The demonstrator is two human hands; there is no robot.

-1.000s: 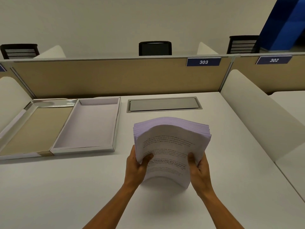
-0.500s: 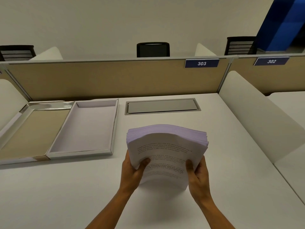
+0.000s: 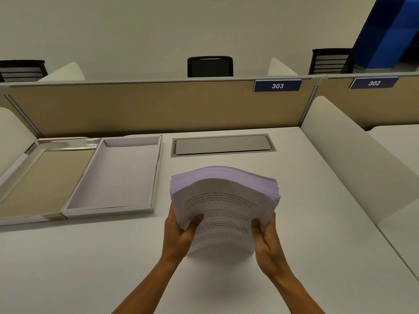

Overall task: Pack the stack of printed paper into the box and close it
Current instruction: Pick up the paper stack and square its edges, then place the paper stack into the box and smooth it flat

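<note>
A thick stack of printed paper [image 3: 223, 200] stands on its lower edge on the white desk, bowed towards me with lines of text on its front sheet. My left hand [image 3: 180, 232] grips its lower left side and my right hand [image 3: 266, 234] grips its lower right side, thumbs on the front sheet. The open box [image 3: 156, 175] lies flat to the left of the stack, white inside with nothing in it. Its hinged lid [image 3: 45, 182] is folded out further left, tan inside.
A grey cable hatch [image 3: 222, 145] is set into the desk behind the stack. A tan partition [image 3: 147, 105] with labels 303 and 302 closes the back. A white divider [image 3: 353, 155] borders the right side. Black chairs stand beyond the partition.
The stack with both hands has shifted slightly to the left, nearer the box. The grip is unchanged.
</note>
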